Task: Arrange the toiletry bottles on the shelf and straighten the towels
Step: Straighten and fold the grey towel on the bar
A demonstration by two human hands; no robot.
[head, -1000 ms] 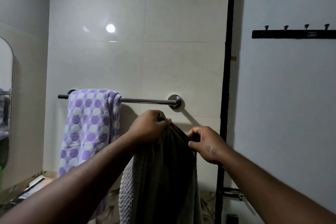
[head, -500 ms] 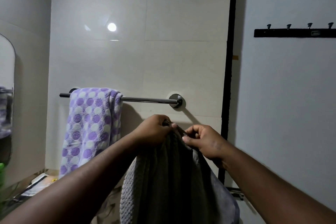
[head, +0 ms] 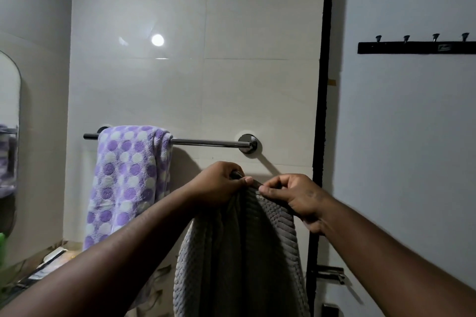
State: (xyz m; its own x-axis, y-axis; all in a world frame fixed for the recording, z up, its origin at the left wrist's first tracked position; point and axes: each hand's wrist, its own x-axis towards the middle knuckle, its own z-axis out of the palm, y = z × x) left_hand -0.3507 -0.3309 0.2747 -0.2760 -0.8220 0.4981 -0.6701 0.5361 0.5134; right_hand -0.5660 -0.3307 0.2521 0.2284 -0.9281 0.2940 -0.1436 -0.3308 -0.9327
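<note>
A grey ribbed towel [head: 242, 260] hangs down in front of me, held up by its top edge just below the chrome towel rail [head: 206, 142]. My left hand [head: 216, 188] grips the top edge with curled fingers. My right hand [head: 293, 195] pinches the same edge close beside it, thumb against fingers. A purple and white dotted towel [head: 126, 183] is draped over the left part of the rail. No toiletry bottles can be made out.
A mirror [head: 9, 136] hangs on the left wall above a ledge with small items [head: 49, 260]. A dark door frame [head: 320, 110] stands right of the rail. A black hook rack [head: 414, 47] is mounted on the door, whose handle [head: 332, 274] sits low.
My right hand has slid left along the grey towel's top edge until it is almost against my left hand. The towel hangs more bunched between them.
</note>
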